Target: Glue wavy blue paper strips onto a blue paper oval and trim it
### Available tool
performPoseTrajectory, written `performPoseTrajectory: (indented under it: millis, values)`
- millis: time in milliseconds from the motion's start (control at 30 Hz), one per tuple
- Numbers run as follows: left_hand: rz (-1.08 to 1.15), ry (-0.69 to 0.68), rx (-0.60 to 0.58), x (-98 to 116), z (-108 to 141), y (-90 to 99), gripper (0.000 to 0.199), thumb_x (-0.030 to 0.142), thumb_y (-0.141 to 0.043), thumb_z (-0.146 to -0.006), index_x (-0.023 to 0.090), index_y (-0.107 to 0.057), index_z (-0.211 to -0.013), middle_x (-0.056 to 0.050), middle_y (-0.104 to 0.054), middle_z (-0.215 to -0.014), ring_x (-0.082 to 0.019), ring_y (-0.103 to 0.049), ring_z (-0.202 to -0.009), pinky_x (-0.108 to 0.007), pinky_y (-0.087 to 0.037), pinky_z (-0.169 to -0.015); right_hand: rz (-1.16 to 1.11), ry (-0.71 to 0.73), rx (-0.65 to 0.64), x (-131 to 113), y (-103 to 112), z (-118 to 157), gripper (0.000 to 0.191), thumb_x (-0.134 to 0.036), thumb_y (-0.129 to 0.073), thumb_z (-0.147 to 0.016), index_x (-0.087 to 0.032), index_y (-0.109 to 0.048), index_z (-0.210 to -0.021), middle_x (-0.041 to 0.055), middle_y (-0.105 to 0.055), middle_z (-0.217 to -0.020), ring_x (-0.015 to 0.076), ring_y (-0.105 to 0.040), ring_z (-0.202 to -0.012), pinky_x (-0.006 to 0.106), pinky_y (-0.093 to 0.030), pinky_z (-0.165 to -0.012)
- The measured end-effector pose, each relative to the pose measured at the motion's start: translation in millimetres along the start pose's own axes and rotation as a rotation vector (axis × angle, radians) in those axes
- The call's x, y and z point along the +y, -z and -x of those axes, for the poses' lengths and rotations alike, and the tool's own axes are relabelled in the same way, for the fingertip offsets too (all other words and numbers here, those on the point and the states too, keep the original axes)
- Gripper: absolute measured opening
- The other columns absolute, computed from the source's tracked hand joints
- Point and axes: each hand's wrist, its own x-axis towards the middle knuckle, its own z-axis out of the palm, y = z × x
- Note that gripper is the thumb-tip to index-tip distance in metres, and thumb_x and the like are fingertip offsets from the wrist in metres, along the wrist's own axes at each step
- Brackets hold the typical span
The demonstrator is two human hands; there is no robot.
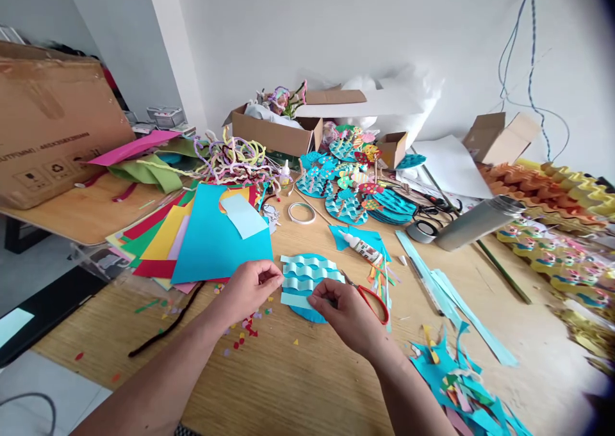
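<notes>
A round blue paper disc point(314, 315) lies on the table, crossed by wavy light blue paper strips point(307, 273). A flatter light blue strip point(295, 300) runs along its lower part. My right hand point(348, 314) has its thumb and fingers closed at the right end of this strip. My left hand point(250, 289) is closed in a pinch at the disc's left edge; what its fingertips hold, if anything, is too small to make out. Red-handled scissors point(375, 303) lie partly behind my right hand. A glue bottle point(360, 247) lies on blue paper beyond the disc.
Coloured paper sheets point(206, 237) are stacked on the left. Finished wavy blue discs point(346, 205) sit at the back. A metal flask point(480, 221), long light blue strips point(461, 301) and blue paper scraps point(461, 378) are on the right. A cardboard box point(57, 122) stands far left.
</notes>
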Motion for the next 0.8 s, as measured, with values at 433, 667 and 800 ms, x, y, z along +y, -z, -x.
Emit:
performPoseTrajectory:
  millis: [433, 667, 800]
  values:
    - [-0.425, -0.555, 0.246, -17.1, 14.0, -6.3, 0.041, -0.003, -0.044, -0.078, 0.019, -0.069, -0.1, -0.006, -0.053, -0.088, -0.018, -0.047, -0.085, -0.031, -0.044, -0.073, 0.117, -0.095, 0.137, -1.2, -12.2, -0.3, 0.026, -0.04, -0.049, -0.084, -0.019, -0.057, -0.072, -0.0038, -0.046, -0.057, 0.0117, -0.037, -0.054, 0.024, -0.026, -0.051]
    - [-0.506, -0.526, 0.1, -15.5, 13.5, -0.9, 0.041, -0.005, -0.044, -0.078, 0.02, -0.07, -0.097, -0.006, -0.051, -0.088, -0.02, -0.044, -0.085, -0.033, -0.043, -0.072, 0.148, -0.144, 0.088, 5.7, -13.2, -1.3, 0.028, -0.042, -0.048, -0.084, -0.019, -0.06, -0.074, -0.0031, -0.05, -0.059, 0.0124, -0.04, -0.054, 0.024, -0.027, -0.051]
    - [-0.53, -0.512, 0.058, -16.6, 12.8, -3.0, 0.037, -0.002, -0.042, -0.081, 0.019, -0.071, -0.091, -0.006, -0.051, -0.085, -0.02, -0.043, -0.084, -0.033, -0.042, -0.07, 0.164, -0.152, 0.086, 6.2, -14.2, -1.4, 0.028, -0.042, -0.048, -0.085, -0.02, -0.061, -0.074, -0.003, -0.051, -0.059, 0.0125, -0.042, -0.054, 0.024, -0.028, -0.051]
